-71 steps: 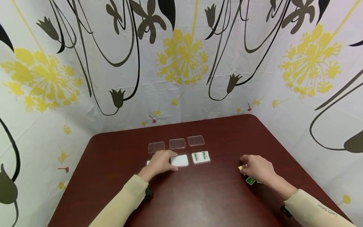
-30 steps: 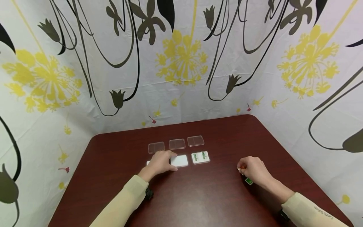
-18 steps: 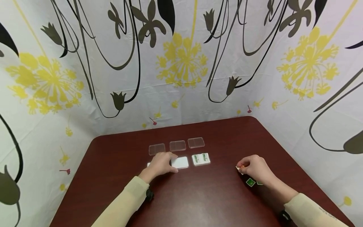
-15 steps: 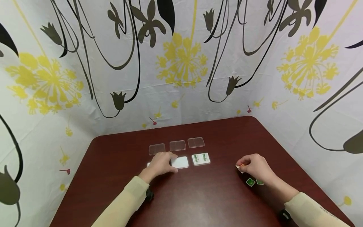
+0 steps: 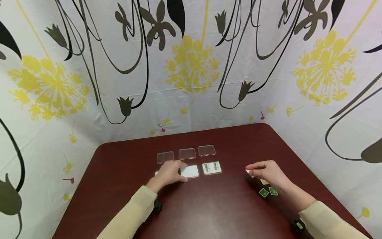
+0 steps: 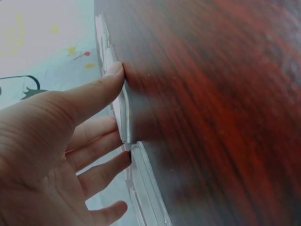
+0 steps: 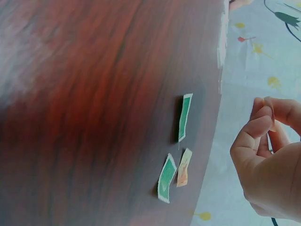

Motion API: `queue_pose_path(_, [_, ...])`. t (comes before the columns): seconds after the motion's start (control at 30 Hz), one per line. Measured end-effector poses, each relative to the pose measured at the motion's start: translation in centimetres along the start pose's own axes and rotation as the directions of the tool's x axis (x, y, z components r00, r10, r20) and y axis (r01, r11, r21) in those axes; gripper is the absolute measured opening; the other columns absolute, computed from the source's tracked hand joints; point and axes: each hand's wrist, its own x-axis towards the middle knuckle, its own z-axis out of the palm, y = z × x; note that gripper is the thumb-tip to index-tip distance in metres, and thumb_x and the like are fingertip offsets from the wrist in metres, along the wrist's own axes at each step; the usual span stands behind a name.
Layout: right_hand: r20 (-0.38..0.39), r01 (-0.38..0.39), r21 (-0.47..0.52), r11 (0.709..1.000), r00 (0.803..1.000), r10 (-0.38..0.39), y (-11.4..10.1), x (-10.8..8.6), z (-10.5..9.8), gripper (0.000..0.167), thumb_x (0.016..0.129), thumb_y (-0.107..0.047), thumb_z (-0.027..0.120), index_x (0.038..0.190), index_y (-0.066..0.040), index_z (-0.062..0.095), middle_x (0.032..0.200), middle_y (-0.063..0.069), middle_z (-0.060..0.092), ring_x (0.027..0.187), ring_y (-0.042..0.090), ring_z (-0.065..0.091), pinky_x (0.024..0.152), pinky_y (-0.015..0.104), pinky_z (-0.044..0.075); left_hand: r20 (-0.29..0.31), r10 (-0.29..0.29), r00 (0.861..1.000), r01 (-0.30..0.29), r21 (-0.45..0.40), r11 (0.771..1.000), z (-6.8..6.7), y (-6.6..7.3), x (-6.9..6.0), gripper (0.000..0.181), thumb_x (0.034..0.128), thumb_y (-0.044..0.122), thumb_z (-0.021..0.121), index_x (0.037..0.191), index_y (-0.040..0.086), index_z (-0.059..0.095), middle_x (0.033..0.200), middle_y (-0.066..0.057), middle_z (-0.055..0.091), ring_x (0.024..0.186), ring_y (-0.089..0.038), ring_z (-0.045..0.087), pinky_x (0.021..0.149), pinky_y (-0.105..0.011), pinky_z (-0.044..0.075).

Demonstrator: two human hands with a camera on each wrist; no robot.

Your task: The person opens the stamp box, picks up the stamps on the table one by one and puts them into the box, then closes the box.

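My right hand pinches a small pale postage stamp with an orange patch between thumb and forefinger, raised above the table. Below it lie two green stamps with white borders and a yellowish stamp; the right wrist view shows the green stamp with slightly bent edges. At the middle of the row, my left hand holds a shallow clear plastic case with a white insert, thumb on the near edge and fingers on the far side. That hand mostly covers another white case to the left.
To the right of the held case stands a similar case with green-printed stamps. Three clear plastic lids lie in a row behind the cases. The dark red-brown table meets a flower-patterned cloth at its back and sides.
My right hand has lifted the stamp and shifted slightly left and away from me, uncovering the yellowish stamp and the green ones. The left hand stays on the case.
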Motion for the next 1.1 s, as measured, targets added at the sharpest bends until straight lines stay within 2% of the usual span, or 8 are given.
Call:
queue_pose_path(0.1, [0.005, 0.012, 0.045, 0.999, 1.0, -0.012, -0.2, 0.3, 0.1, 0.035, 0.089, -0.023, 0.078, 0.118, -0.004, 0.075, 0.116, 0.012, 0.072, 0.094, 0.025, 0.067, 0.083, 0.042, 0.054, -0.002, 0.002, 1.0, -0.002, -0.004, 1.0, 0.0, 0.0, -0.1, 0.061, 0.0789, 0.043, 0.086, 0.13, 0.014, 0.07, 0.126, -0.002, 0.068, 0.11, -0.022, 0.065, 0.09, -0.042, 0.052])
queue_pose_path(0.23, [0.016, 0.066, 0.069, 0.995, 0.998, -0.067, -0.7, 0.5, 0.2, 0.034, 0.093, -0.022, 0.073, 0.122, -0.004, 0.074, 0.123, 0.01, 0.07, 0.1, 0.019, 0.067, 0.086, 0.041, 0.054, -0.007, 0.006, 1.0, -0.006, -0.004, 1.0, 0.0, -0.1, -0.1, 0.061, 0.0786, 0.044, 0.086, 0.13, 0.014, 0.07, 0.125, -0.002, 0.069, 0.109, -0.022, 0.065, 0.088, -0.041, 0.052])
queue_pose_path(0.4, [0.056, 0.16, 0.103, 0.982, 0.985, -0.166, -1.7, 0.6, 0.8, 0.034, 0.098, -0.012, 0.065, 0.129, 0.001, 0.068, 0.125, 0.015, 0.067, 0.082, 0.014, 0.057, 0.069, 0.034, 0.05, -0.006, 0.01, 1.0, -0.01, -0.015, 1.0, 0.0, -0.2, -0.1, 0.061, 0.0789, 0.043, 0.086, 0.13, 0.014, 0.07, 0.126, -0.002, 0.069, 0.11, -0.022, 0.065, 0.089, -0.041, 0.053])
queue_pose_path(0.47, [0.073, 0.183, 0.109, 0.977, 0.979, -0.191, -2.1, 0.7, 1.1, 0.035, 0.098, -0.008, 0.064, 0.131, 0.002, 0.065, 0.125, 0.017, 0.066, 0.078, 0.018, 0.053, 0.067, 0.034, 0.048, -0.005, 0.013, 1.0, -0.013, -0.019, 1.0, 0.0, -0.2, -0.1, 0.061, 0.0791, 0.043, 0.086, 0.13, 0.014, 0.07, 0.126, -0.002, 0.069, 0.11, -0.022, 0.065, 0.09, -0.041, 0.053])
queue_pose_path(0.57, [0.078, 0.191, 0.091, 0.977, 0.977, -0.199, -2.7, 0.8, 1.7, 0.036, 0.097, -0.008, 0.065, 0.133, 0.0, 0.065, 0.128, 0.017, 0.065, 0.088, 0.02, 0.062, 0.076, 0.037, 0.053, -0.005, 0.014, 1.0, -0.014, -0.027, 1.0, 0.0, -0.3, -0.2, 0.061, 0.0793, 0.042, 0.086, 0.13, 0.013, 0.07, 0.126, -0.002, 0.068, 0.11, -0.022, 0.065, 0.089, -0.041, 0.053])
queue_pose_path(0.67, [0.068, 0.192, 0.081, 0.978, 0.978, -0.197, -3.0, 1.2, 2.3, 0.036, 0.096, -0.01, 0.069, 0.131, -0.004, 0.068, 0.132, 0.014, 0.064, 0.102, 0.032, 0.066, 0.084, 0.044, 0.055, 0.0, 0.007, 1.0, -0.007, -0.034, 0.999, -0.1, -0.2, -0.2, 0.061, 0.0797, 0.042, 0.086, 0.13, 0.013, 0.07, 0.127, -0.002, 0.068, 0.112, -0.022, 0.064, 0.091, -0.042, 0.052])
queue_pose_path(0.83, [0.051, 0.19, 0.092, 0.978, 0.98, -0.195, -3.4, 2.3, 3.3, 0.034, 0.09, -0.01, 0.076, 0.124, -0.009, 0.073, 0.121, 0.011, 0.07, 0.099, 0.044, 0.064, 0.081, 0.05, 0.056, 0.006, 0.003, 1.0, -0.003, -0.037, 0.999, -0.2, -0.1, -0.3, 0.061, 0.08, 0.043, 0.086, 0.131, 0.014, 0.069, 0.128, -0.002, 0.067, 0.115, -0.023, 0.063, 0.094, -0.044, 0.051])
queue_pose_path(1.1, [0.067, 0.275, 0.015, 0.961, 0.959, -0.276, -4.1, 3.8, 5.1, 0.032, 0.084, -0.008, 0.081, 0.116, -0.008, 0.076, 0.095, 0.012, 0.07, 0.083, 0.023, 0.063, 0.07, 0.032, 0.056, 0.013, -0.001, 1.0, 0.002, -0.031, 1.0, 0.0, -0.4, -0.2, 0.061, 0.0802, 0.044, 0.085, 0.132, 0.015, 0.069, 0.129, -0.001, 0.067, 0.117, -0.022, 0.062, 0.096, -0.044, 0.05])
